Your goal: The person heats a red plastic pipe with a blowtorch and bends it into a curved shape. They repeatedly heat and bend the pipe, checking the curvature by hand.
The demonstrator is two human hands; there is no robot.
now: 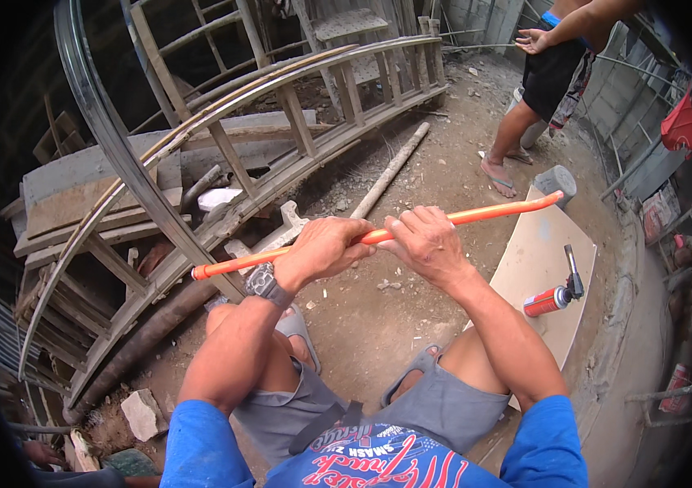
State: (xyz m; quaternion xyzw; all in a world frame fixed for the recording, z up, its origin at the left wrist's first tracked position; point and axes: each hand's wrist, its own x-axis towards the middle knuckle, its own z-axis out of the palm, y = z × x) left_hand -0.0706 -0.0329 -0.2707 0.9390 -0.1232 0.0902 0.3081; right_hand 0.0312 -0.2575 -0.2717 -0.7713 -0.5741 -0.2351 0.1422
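Observation:
Both hands grip an orange plastic pipe [494, 214] held crosswise in front of my knees. Its right end bends upward slightly, and its left end [200, 272] flares a little. My left hand [321, 248] is closed round the pipe near its middle, a watch on that wrist. Right beside it, my right hand [425, 242] wraps the pipe from above. To the right, a gas torch with a red canister [547, 302] and dark nozzle lies on a pale board [517, 272]; no flame can be made out.
A long wooden ladder [236, 159] lies at the left, with metal channels and planks around it. A grey pole [393, 169] lies on the dirt ahead. Another person [545, 89] stands at the far right near a grey bucket [556, 184]. A stone block [144, 413] sits lower left.

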